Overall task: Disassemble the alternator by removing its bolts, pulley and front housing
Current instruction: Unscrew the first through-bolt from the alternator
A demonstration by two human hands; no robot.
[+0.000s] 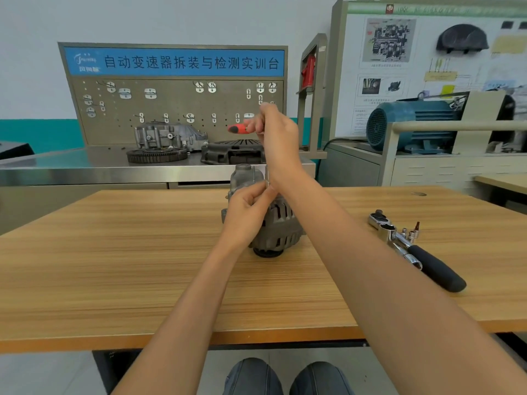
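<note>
A grey alternator [281, 223] stands on the wooden table [142, 252], pulley end down, its ribbed housing facing me. My right hand [275, 129] is raised above it and grips the red handle of a T-handle wrench [238, 128]; the thin steel shaft [267, 173] runs straight down to the alternator's top. My left hand [248, 208] rests against the alternator's left side, its fingertips pinching the shaft's lower end where it meets the housing. The bolt under the tool tip is hidden by my fingers.
A ratchet wrench with black grip [427, 262] lies on the table at the right, with small sockets and a bit [413, 232] beside it. Behind the table, a steel bench [85, 166] carries a gear ring, a gearbox casing and a clutch cover. A blue motor [410, 126] sits far right.
</note>
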